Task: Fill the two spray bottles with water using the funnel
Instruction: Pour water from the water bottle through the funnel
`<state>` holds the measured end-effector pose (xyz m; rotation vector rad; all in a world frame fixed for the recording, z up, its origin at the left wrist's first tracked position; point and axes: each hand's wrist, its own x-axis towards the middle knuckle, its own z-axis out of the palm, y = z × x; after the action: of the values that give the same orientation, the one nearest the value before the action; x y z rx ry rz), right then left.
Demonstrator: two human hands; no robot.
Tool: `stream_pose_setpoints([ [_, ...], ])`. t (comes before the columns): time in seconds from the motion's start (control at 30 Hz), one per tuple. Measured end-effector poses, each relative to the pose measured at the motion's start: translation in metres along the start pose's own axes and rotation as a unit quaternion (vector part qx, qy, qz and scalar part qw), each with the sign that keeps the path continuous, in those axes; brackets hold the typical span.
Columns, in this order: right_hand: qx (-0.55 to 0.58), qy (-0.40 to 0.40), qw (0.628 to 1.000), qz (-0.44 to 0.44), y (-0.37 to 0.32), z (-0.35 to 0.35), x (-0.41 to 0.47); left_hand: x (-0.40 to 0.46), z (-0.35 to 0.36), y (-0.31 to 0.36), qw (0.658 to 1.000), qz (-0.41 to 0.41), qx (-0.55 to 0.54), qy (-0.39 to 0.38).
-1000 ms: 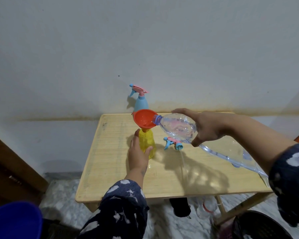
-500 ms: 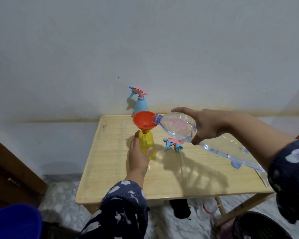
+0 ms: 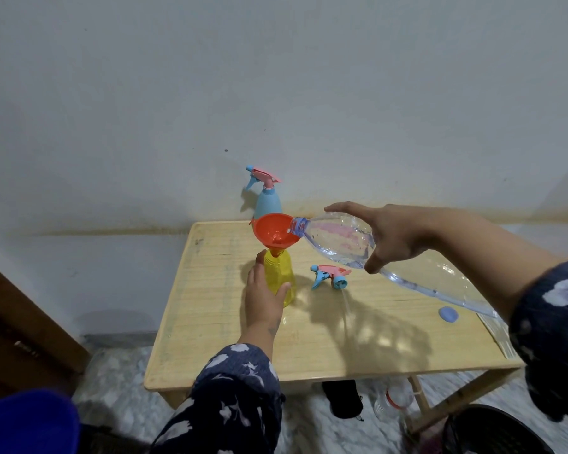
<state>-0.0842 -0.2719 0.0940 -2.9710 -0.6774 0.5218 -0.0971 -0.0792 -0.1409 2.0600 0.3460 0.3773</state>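
So the right hand (image 3: 394,235) grips the clear water bottle (image 3: 341,240) tipped nearly flat, mouth just over the orange funnel (image 3: 273,231) rim, long axis running back toward the right arm. Left hand (image 3: 264,296) wraps the yellow spray bottle (image 3: 281,276) on the tabletop (image 3: 210,322). Blue spray bottle (image 3: 267,201) waits behind, loose sprayer head (image 3: 330,275) lies nearby.

On the counter (image 3: 210,322) before me, my left hand (image 3: 263,303) wraps the near side of the open spray bottle (image 3: 281,276), the funnel (image 3: 274,232) sitting in its neck. My right hand (image 3: 391,235) holds the water bottle (image 3: 338,240) tilted from the right, mouth over the funnel. A second spray bottle (image 3: 268,201) stands behind; a loose sprayer head (image 3: 330,276) lies right, a cap (image 3: 448,313) farther right.
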Motion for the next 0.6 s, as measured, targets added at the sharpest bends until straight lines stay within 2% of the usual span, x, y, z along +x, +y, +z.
stream_pose_setpoints([
  [0.33, -0.006, 0.001, 1.000, -0.008, 0.003, -0.002, 0.003, 0.000, 0.000, 0.002, 1.000, -0.011, 0.008, -0.002],
  [0.6, 0.042, 0.029, 0.999, -0.013, 0.015, 0.025, 0.010, -0.001, -0.001, 0.002, 1.000, -0.010, 0.010, -0.002],
])
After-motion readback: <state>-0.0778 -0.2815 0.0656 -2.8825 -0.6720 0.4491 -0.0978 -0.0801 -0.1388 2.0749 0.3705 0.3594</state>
